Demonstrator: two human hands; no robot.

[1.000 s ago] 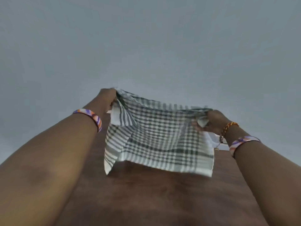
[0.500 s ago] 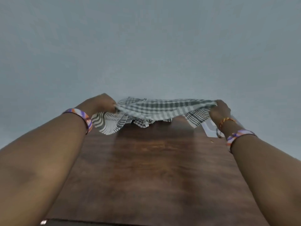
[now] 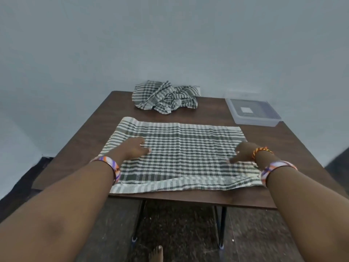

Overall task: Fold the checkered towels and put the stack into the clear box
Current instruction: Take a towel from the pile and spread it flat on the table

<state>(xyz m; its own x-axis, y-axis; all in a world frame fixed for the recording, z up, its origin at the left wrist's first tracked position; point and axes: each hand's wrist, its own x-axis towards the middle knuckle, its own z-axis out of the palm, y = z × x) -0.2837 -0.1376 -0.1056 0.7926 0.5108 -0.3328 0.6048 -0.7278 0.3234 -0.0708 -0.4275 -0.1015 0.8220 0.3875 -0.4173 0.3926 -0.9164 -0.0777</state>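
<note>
A grey-and-white checkered towel point(image 3: 181, 148) lies spread flat across the near half of the dark wooden table point(image 3: 217, 110). Its near edge is folded over in a narrow strip. My left hand point(image 3: 135, 148) rests palm down on the towel's left part, fingers apart. My right hand point(image 3: 243, 152) presses on the towel's right part, fingers spread. A crumpled heap of more checkered towels point(image 3: 166, 97) sits at the table's far edge. The clear box point(image 3: 253, 113) stands at the far right corner with its lid on.
The table stands against a plain pale wall. Thin black metal legs point(image 3: 219, 225) show under the near edge, above a dark speckled floor. A bare foot point(image 3: 156, 254) is at the bottom of the view.
Both hands held the towel up in the air by its top corners, then swung it forward and down. It now lies flat on the table with both hands resting on it.
</note>
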